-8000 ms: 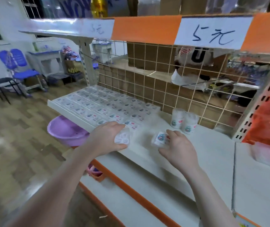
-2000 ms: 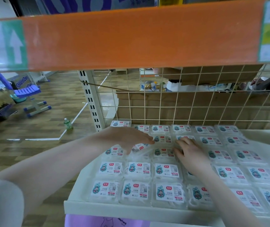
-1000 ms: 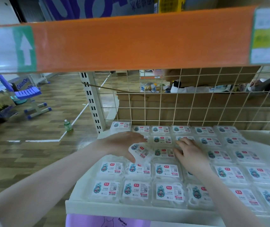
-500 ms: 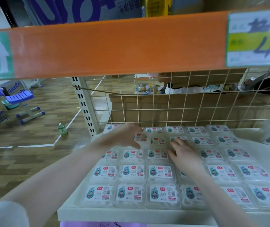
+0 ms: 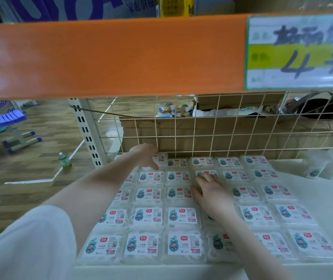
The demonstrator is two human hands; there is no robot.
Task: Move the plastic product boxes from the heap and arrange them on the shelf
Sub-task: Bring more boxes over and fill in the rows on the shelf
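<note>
Covering most of the white shelf (image 5: 323, 201), clear plastic product boxes (image 5: 182, 216) lie flat in neat rows, labels up, each touching its neighbours. The left hand (image 5: 145, 155) reaches to the back-left corner by the wire-grid back panel (image 5: 222, 126); its fingers point downward onto the rearmost box (image 5: 160, 158) there, loosely bent, and whether they pinch it cannot be told. The right hand (image 5: 212, 191) lies palm down on boxes in the middle of the array, fingers nearly straight and close together, tips at a box in the second row from the back. Two clear round tubs (image 5: 321, 168) stand apart at the shelf's right rear. An orange price rail (image 5: 111, 57) with a handwritten price tag (image 5: 299, 51) crosses above. A small green bottle (image 5: 64, 160) stands on the wooden floor (image 5: 30, 168).
</note>
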